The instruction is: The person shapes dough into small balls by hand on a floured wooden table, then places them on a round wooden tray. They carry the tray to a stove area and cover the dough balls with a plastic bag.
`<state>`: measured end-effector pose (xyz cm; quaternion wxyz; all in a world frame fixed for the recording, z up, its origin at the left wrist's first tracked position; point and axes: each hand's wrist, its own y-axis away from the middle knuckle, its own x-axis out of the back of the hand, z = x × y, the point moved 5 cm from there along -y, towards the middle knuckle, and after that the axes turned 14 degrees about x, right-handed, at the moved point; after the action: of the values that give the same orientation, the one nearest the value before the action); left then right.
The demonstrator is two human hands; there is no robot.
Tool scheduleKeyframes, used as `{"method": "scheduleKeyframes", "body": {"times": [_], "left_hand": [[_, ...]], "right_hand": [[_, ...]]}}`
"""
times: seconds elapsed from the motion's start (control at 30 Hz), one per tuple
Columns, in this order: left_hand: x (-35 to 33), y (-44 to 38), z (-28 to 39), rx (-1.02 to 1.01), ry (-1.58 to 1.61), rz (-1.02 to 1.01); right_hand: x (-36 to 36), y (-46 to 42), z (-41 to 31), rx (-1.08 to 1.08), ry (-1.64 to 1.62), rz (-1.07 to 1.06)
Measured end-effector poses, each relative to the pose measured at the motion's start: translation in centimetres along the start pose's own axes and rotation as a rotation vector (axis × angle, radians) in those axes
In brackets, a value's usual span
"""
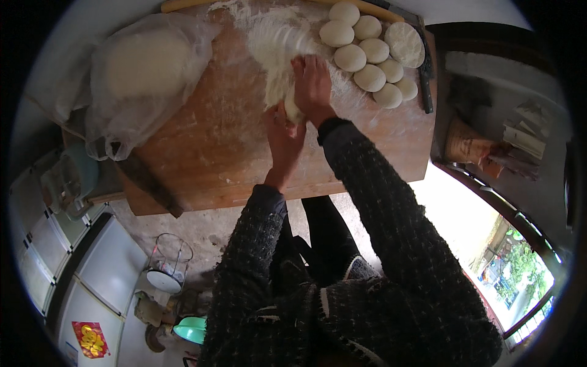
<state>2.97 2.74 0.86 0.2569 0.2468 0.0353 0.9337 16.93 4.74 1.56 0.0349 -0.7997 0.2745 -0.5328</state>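
A piece of pale dough [291, 104] lies between my two hands on the floured wooden board. My left hand [285, 135] holds its near end, with the fingers curled around it. From the right, my right hand [314, 85] grips it and covers much of it. Loose white flour [270, 50] is spread just beyond my hands. To the right sit several round dough balls [350, 58] in a close group, touching one another. A larger flattened dough piece [404, 45] lies beside them at the board's right side.
A clear plastic bag [192, 59] with a big mass of dough lies at the left of the wooden board [215, 151]. A dark-handled tool [426, 94] lies along the right edge. A wooden rod [188, 4] runs along the far edge. A dark strip [151, 188] overhangs the near-left corner.
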Motion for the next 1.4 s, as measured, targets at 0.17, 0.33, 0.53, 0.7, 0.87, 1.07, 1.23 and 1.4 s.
{"method": "scheduleKeyframes", "body": {"times": [0.17, 0.33, 0.53, 0.7, 0.87, 1.07, 1.23, 1.4], "left_hand": [[-1.2, -2.5, -1.1, 0.081, 0.025, 0.01], [0.6, 0.3, -0.2, -0.104, -0.113, -0.165], [1.2, 0.3, -0.1, -0.098, -0.063, -0.052], [-0.9, -0.8, -0.1, 0.397, 0.417, -0.144], [0.1, -0.4, -1.2, -0.033, 0.104, -0.11], [0.7, 0.8, -1.0, -0.268, -0.09, -0.045], [-0.1, -1.2, -0.1, 0.238, 0.216, -0.134], [0.5, -1.6, -0.5, 0.209, 0.177, -0.113]], "right_hand": [[-1.2, -1.3, 1.6, -0.289, -0.354, 0.113], [0.2, 3.6, -2.1, -0.432, -0.678, -0.318], [-0.5, 2.2, -0.6, -0.024, -0.003, -0.074], [-1.2, -1.0, 1.3, -0.215, -0.156, 0.149], [-1.6, 1.4, -0.1, -0.513, -0.947, -0.251], [-0.1, 3.2, -1.7, -0.034, -0.121, -0.183], [-1.3, -0.7, 1.3, -0.127, -0.123, 0.176], [-1.8, 0.3, 0.1, -0.482, -0.745, -0.258]]}}
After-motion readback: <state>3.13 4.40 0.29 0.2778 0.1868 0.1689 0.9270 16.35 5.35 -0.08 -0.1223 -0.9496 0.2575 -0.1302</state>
